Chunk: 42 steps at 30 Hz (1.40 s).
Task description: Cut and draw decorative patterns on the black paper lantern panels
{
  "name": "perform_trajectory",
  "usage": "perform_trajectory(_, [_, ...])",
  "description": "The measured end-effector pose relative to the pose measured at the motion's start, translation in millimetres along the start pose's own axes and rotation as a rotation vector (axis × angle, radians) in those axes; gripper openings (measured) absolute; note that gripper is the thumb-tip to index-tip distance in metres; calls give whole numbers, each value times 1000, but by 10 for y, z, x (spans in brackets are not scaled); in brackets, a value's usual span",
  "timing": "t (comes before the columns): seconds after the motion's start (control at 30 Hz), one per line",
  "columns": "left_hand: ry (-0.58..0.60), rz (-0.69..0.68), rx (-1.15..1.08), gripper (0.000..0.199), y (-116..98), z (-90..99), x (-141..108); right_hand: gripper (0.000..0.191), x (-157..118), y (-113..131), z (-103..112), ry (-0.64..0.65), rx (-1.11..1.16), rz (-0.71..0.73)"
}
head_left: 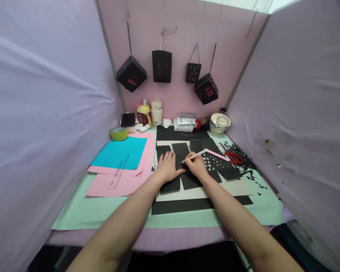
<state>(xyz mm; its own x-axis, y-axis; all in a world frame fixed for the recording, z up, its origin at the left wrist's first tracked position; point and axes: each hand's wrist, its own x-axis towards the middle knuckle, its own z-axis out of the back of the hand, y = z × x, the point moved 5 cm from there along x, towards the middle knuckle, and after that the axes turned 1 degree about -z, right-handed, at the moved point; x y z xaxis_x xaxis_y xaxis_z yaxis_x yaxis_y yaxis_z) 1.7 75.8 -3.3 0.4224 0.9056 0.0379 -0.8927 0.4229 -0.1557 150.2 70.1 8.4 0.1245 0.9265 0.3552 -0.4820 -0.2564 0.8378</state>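
On black paper (190,182): hands (167,167), pen (197,154).

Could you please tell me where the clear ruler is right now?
In the head view, the clear ruler lies slantwise on the left side, partly over the blue sheet and partly over pink paper, left of the left hand.

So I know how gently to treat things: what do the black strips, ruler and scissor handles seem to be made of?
Black strips: matte card or stiff paper, judging by their flat lie and straight edges.
Ruler: likely clear plastic; the blue sheet shows through.
Scissor handles: probably plastic, from their even red colour; finish unclear.
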Motion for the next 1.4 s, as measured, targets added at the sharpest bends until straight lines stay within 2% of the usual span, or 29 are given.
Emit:
perform_trajectory(0.23, [-62,-10,12,91,-36,73,-23,17,12,11,186,-222,18,14])
perform_trajectory(0.5, [-78,-64,12,85,-56,151,-46,16,37,-1,269,-295,54,12])
perform_trajectory(0.73, [-47,-51,14,94,6,88,-38,15,35,7,260,-260,66,-11])
perform_trajectory(0.93, [-22,-9,10,90,71,17,8,15,33,16,141,-126,87,-9])
perform_trajectory(1.2, [-11,-13,-7,93,84,-28,16,13,39,-8,197,-178,111,-17])
perform_trajectory(1.4, [-7,-11,-9,92,76,-8,8,12,13,-5,38,10,69,-26])
